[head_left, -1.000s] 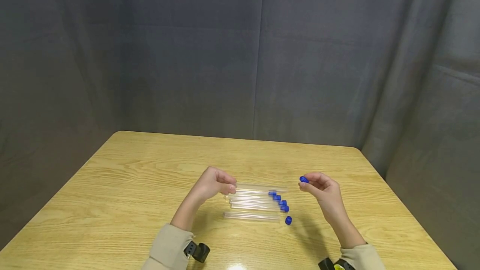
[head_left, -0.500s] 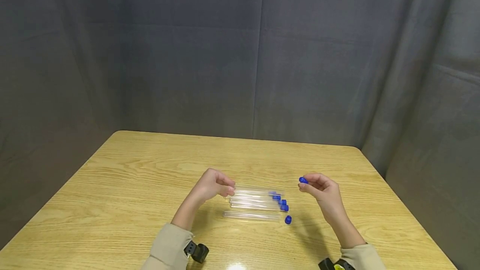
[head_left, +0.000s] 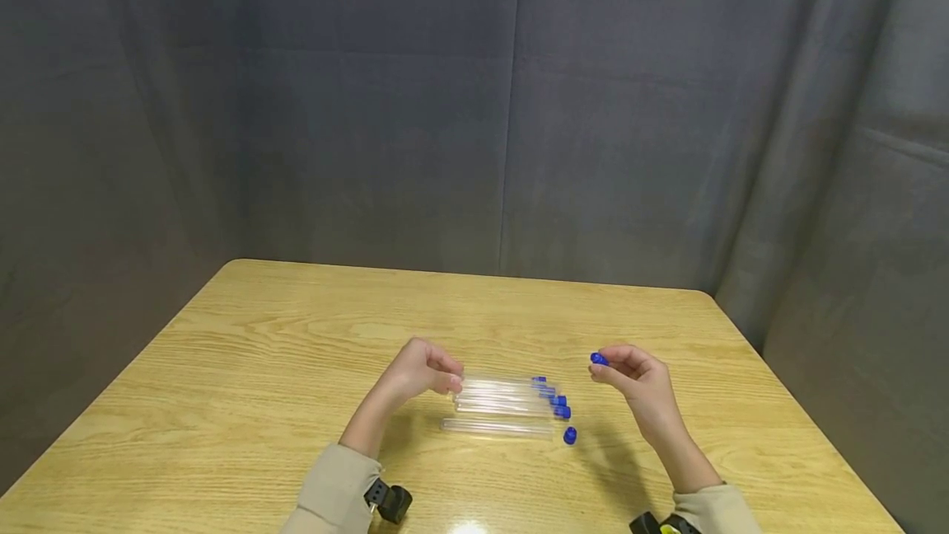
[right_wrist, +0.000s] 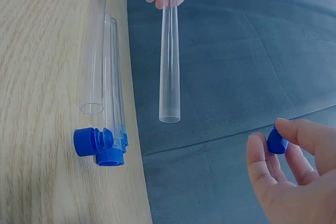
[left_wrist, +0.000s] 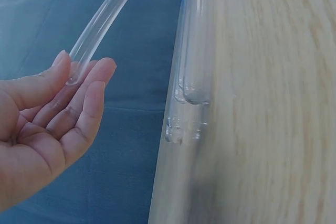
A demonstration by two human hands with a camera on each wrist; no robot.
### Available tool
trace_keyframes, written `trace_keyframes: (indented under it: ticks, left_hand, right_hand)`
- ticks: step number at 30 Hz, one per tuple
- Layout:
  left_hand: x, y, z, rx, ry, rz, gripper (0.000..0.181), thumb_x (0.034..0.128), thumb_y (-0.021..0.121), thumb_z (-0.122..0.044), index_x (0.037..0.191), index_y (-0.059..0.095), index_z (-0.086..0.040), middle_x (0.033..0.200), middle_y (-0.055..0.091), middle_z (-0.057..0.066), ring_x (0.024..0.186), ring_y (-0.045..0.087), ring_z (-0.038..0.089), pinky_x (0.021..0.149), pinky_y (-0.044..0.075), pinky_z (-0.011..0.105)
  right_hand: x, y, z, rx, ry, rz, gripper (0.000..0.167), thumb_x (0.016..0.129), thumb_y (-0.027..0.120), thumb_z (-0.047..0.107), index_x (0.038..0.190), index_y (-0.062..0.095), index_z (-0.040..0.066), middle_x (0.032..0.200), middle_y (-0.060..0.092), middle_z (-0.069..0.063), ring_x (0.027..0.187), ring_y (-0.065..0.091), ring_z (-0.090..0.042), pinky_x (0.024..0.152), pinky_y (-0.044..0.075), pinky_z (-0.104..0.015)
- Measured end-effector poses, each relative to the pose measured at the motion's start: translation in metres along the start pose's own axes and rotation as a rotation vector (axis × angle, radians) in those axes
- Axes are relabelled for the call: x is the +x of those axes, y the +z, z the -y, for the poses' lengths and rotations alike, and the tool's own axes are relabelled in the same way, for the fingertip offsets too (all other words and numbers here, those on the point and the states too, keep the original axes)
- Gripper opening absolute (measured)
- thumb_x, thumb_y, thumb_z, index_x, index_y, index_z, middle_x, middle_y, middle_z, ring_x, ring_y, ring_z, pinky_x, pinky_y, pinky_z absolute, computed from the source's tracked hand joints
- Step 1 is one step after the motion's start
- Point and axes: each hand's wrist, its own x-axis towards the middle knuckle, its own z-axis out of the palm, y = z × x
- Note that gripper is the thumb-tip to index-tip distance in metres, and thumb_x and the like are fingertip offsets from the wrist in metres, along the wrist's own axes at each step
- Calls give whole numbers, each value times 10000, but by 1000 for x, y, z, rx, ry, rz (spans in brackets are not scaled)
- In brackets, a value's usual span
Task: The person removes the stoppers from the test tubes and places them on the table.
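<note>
My left hand (head_left: 421, 371) pinches the closed, rounded end of a clear test tube (right_wrist: 169, 66) between thumb and fingers. That tube is held above the table, its open mouth pointing toward the right hand. With thumb and fingertips my right hand (head_left: 642, 381) holds a small blue cap (right_wrist: 277, 141), apart from the tube's mouth. Below lie several clear tubes with blue caps (head_left: 561, 412) on their right ends. Nearer me lies an uncapped tube (head_left: 497, 428), and just off its open end sits a loose blue cap (head_left: 570, 435).
Everything lies on a light wood-grain table (head_left: 296, 328). Behind it and along the sides hangs a dark grey curtain (head_left: 385, 122). Each wrist wears a black camera mount (head_left: 390, 501).
My left hand has lowered slightly and shifted a little left with the tube, which now overlaps the capped tubes in the head view. The right hand has hardly moved.
</note>
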Motion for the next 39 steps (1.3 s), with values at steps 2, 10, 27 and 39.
trace_keyframes:
  ticks: [2, 10, 27, 39]
  left_hand:
    - [0, 1, 1, -7, -5, 0, 158, 788, 638, 33, 925, 633, 113, 781, 661, 138, 706, 643, 233, 658, 522, 340]
    - [1, 2, 7, -1, 3, 6, 148, 787, 641, 28, 909, 636, 112, 745, 658, 143, 691, 642, 240, 646, 524, 347]
    - [2, 5, 8, 77, -49, 7, 128, 757, 673, 25, 870, 654, 83, 772, 653, 92, 671, 625, 198, 627, 522, 316]
    - [1, 3, 16, 109, -67, 47, 120, 728, 691, 44, 834, 651, 81, 743, 647, 79, 635, 623, 198, 591, 518, 314]
  right_hand:
    - [-3, 5, 12, 24, -21, 29, 178, 792, 665, 29, 956, 619, -22, 866, 610, -113, 754, 621, -203, 706, 512, -292]
    - [-6, 16, 31, -39, -25, 25, 248, 782, 691, 139, 956, 619, -22, 849, 617, -99, 740, 619, -184, 686, 512, -269]
    - [-11, 32, 53, -63, 8, -2, 227, 782, 687, 129, 924, 612, -30, 820, 616, -78, 720, 619, -159, 685, 513, -262]
    - [-13, 42, 72, -119, 98, -37, 209, 804, 633, 3, 947, 555, -129, 790, 605, 2, 704, 608, -113, 685, 508, -240]
